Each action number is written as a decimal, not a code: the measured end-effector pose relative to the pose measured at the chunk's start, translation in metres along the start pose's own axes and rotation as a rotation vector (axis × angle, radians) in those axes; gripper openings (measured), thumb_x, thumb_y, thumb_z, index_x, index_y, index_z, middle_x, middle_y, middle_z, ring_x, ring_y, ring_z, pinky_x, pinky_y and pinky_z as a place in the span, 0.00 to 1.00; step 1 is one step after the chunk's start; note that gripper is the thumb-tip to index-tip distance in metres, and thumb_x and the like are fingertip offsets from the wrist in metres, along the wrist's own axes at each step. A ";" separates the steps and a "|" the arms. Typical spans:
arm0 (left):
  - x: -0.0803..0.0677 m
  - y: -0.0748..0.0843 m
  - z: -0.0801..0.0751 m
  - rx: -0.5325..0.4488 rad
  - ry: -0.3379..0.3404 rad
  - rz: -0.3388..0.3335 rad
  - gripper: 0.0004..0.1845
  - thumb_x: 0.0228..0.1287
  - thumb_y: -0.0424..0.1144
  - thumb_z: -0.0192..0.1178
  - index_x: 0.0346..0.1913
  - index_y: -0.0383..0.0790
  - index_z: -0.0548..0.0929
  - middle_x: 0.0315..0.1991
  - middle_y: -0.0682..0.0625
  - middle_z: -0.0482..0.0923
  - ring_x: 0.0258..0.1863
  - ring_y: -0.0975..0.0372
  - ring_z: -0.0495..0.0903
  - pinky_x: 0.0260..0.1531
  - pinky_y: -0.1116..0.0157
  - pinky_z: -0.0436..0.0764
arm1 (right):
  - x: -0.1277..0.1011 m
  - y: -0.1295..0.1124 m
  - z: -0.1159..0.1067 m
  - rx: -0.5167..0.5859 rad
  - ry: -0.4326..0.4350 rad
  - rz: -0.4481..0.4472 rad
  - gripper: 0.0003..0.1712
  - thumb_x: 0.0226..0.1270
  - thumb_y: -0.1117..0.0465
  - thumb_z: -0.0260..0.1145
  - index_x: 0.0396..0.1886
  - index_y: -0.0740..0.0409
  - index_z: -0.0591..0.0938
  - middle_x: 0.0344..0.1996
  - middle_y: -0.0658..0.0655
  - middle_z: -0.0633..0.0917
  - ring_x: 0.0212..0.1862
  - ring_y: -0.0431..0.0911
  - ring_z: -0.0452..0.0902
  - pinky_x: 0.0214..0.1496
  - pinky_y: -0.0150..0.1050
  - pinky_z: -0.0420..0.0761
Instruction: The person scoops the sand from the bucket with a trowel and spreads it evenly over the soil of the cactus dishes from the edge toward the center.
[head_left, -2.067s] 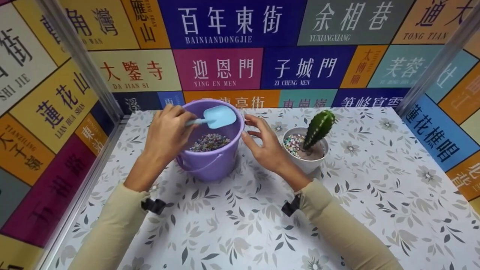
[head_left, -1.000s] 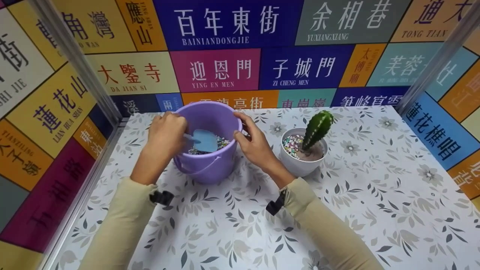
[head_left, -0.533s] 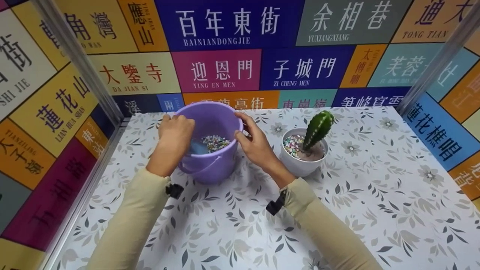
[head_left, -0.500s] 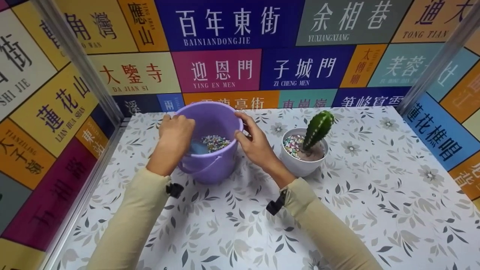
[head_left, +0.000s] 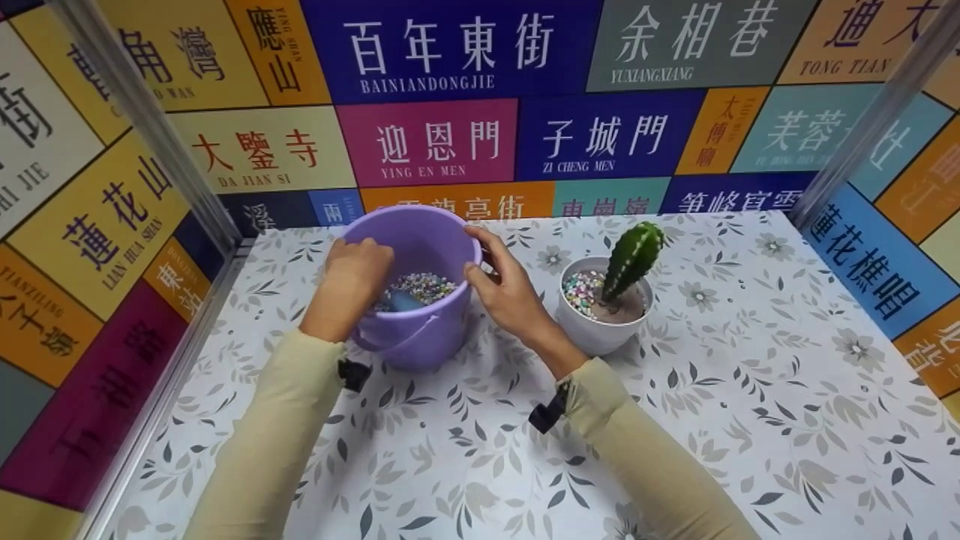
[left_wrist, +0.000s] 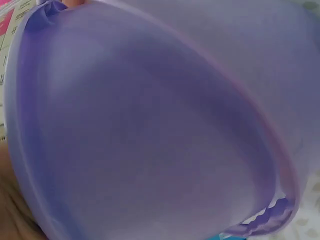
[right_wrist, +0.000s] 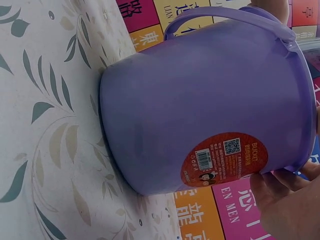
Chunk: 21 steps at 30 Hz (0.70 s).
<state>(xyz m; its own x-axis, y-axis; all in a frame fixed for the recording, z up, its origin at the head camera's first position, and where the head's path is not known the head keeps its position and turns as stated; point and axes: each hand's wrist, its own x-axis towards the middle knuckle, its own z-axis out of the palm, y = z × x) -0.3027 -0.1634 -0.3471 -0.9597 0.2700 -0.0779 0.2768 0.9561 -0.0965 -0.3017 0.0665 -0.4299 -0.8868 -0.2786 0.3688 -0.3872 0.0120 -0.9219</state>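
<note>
A purple bucket point(head_left: 424, 341) stands on the table, with small multicoloured pebbles point(head_left: 429, 286) at its bottom. My left hand point(head_left: 358, 271) reaches over the bucket's left rim, fingers curled round the handle of a light blue toy shovel. The shovel's blade point(head_left: 406, 301) dips among the pebbles, partly hidden by the hand and the front rim. On the opposite side, my right hand point(head_left: 510, 289) grips the rim between thumb and fingers. In the right wrist view those fingers point(right_wrist: 280, 187) lie against the bucket's wall near its orange-red label point(right_wrist: 224, 161).
Right of my right hand, a white pot point(head_left: 604, 337) holds a green cactus point(head_left: 634, 259) and coloured pebbles over part of its brown surface. A floral cloth covers the table point(head_left: 480, 457). Panels with printed characters point(head_left: 442, 142) enclose the back and sides.
My right hand, apart from the bucket at first, has taken hold of its rim. My left hand has lowered the shovel from above the pebbles into them.
</note>
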 end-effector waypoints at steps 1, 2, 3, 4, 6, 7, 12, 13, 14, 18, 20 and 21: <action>0.001 -0.002 0.000 0.004 -0.003 0.010 0.04 0.59 0.28 0.71 0.37 0.35 0.91 0.41 0.37 0.90 0.44 0.44 0.88 0.56 0.43 0.83 | 0.000 0.000 0.000 0.003 0.000 -0.001 0.33 0.82 0.63 0.58 0.84 0.55 0.67 0.82 0.59 0.69 0.80 0.55 0.70 0.76 0.48 0.79; 0.002 -0.004 0.000 0.000 -0.007 0.022 0.03 0.57 0.29 0.73 0.35 0.36 0.91 0.40 0.37 0.90 0.43 0.44 0.88 0.55 0.43 0.83 | 0.000 0.001 0.000 0.005 0.000 -0.001 0.33 0.82 0.63 0.58 0.84 0.55 0.67 0.82 0.59 0.69 0.80 0.55 0.70 0.76 0.48 0.79; 0.002 -0.006 0.000 -0.014 -0.018 0.035 0.03 0.57 0.30 0.74 0.34 0.36 0.91 0.38 0.38 0.89 0.40 0.45 0.87 0.53 0.45 0.83 | 0.000 0.001 0.000 0.006 0.001 -0.002 0.33 0.82 0.63 0.58 0.84 0.55 0.67 0.82 0.59 0.69 0.80 0.55 0.70 0.76 0.48 0.79; 0.003 -0.008 0.000 -0.028 -0.030 0.049 0.03 0.55 0.31 0.76 0.32 0.37 0.91 0.37 0.39 0.89 0.38 0.47 0.85 0.51 0.46 0.84 | 0.000 0.001 0.000 0.008 0.001 -0.001 0.33 0.82 0.63 0.58 0.84 0.55 0.67 0.82 0.59 0.69 0.80 0.55 0.70 0.76 0.48 0.78; 0.003 -0.010 -0.001 -0.065 -0.062 0.072 0.03 0.56 0.32 0.76 0.32 0.38 0.91 0.36 0.40 0.90 0.35 0.49 0.83 0.48 0.47 0.83 | 0.000 0.002 0.001 0.011 0.003 0.001 0.33 0.82 0.63 0.59 0.84 0.55 0.67 0.82 0.58 0.69 0.80 0.54 0.70 0.77 0.47 0.78; 0.003 -0.011 -0.001 -0.083 -0.079 0.081 0.03 0.58 0.33 0.76 0.33 0.38 0.92 0.37 0.40 0.90 0.35 0.49 0.83 0.47 0.47 0.84 | 0.000 0.002 0.001 0.013 0.004 0.003 0.33 0.82 0.64 0.59 0.84 0.55 0.67 0.82 0.58 0.69 0.80 0.53 0.70 0.77 0.46 0.78; 0.002 -0.013 -0.001 -0.131 -0.112 0.111 0.07 0.62 0.38 0.78 0.39 0.38 0.94 0.41 0.40 0.93 0.40 0.46 0.87 0.53 0.46 0.85 | 0.000 0.002 0.001 0.028 0.005 0.007 0.34 0.82 0.64 0.59 0.84 0.56 0.66 0.82 0.59 0.69 0.80 0.53 0.70 0.76 0.45 0.78; 0.003 -0.013 -0.001 -0.134 -0.113 0.116 0.07 0.62 0.38 0.78 0.40 0.38 0.95 0.41 0.40 0.93 0.41 0.46 0.88 0.55 0.45 0.84 | 0.000 0.002 0.001 0.031 0.006 0.007 0.34 0.82 0.64 0.59 0.84 0.56 0.66 0.82 0.59 0.69 0.80 0.54 0.71 0.76 0.45 0.79; 0.003 -0.013 -0.001 -0.136 -0.110 0.123 0.08 0.62 0.39 0.79 0.40 0.38 0.95 0.41 0.40 0.93 0.42 0.46 0.88 0.55 0.45 0.84 | 0.000 0.002 0.001 0.033 0.006 0.007 0.34 0.82 0.64 0.59 0.84 0.56 0.66 0.82 0.59 0.69 0.80 0.54 0.71 0.76 0.45 0.79; 0.004 -0.014 0.001 -0.138 -0.103 0.130 0.08 0.63 0.38 0.78 0.42 0.38 0.95 0.43 0.40 0.93 0.43 0.45 0.89 0.56 0.44 0.85 | 0.000 0.002 0.001 0.040 0.006 0.003 0.34 0.82 0.64 0.59 0.84 0.54 0.66 0.82 0.59 0.69 0.79 0.55 0.71 0.75 0.46 0.80; 0.005 -0.015 0.002 -0.140 -0.106 0.128 0.08 0.64 0.37 0.77 0.43 0.38 0.95 0.44 0.40 0.93 0.44 0.44 0.89 0.57 0.45 0.85 | 0.000 0.003 0.001 0.038 0.006 0.003 0.34 0.82 0.64 0.59 0.84 0.54 0.66 0.82 0.58 0.69 0.80 0.55 0.71 0.75 0.45 0.80; 0.005 -0.015 0.002 -0.140 -0.109 0.126 0.08 0.64 0.37 0.77 0.43 0.38 0.95 0.44 0.40 0.93 0.44 0.44 0.89 0.56 0.45 0.85 | 0.000 0.004 0.001 0.037 0.005 0.002 0.34 0.82 0.64 0.59 0.84 0.54 0.66 0.82 0.58 0.69 0.80 0.54 0.71 0.75 0.45 0.80</action>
<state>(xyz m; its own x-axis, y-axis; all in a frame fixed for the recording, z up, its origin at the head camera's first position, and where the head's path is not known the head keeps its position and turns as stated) -0.3113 -0.1765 -0.3482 -0.9048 0.3821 -0.1881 0.3779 0.9240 0.0587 -0.3029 0.0656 -0.4332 -0.8891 -0.2735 0.3671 -0.3754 -0.0231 -0.9266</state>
